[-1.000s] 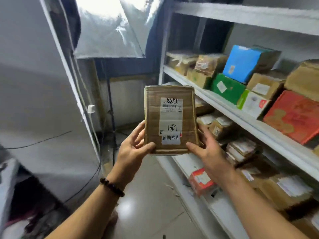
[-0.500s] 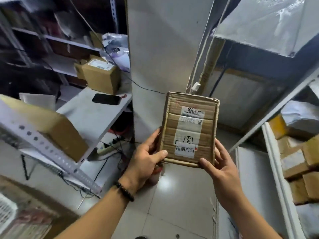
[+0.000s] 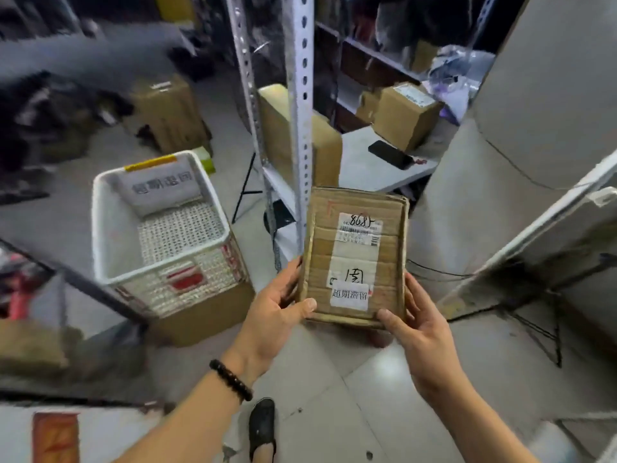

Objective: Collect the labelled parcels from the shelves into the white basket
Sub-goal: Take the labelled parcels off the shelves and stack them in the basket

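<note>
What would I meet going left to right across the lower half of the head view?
white basket → left hand → parcel → right hand

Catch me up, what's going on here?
A person holds a flat cardboard parcel in both hands, left hand at its lower left edge, right hand at its lower right corner. The white basket sits to the left on a cardboard box, with one grey bag inside. The parcel isn't in it yet.
</note>
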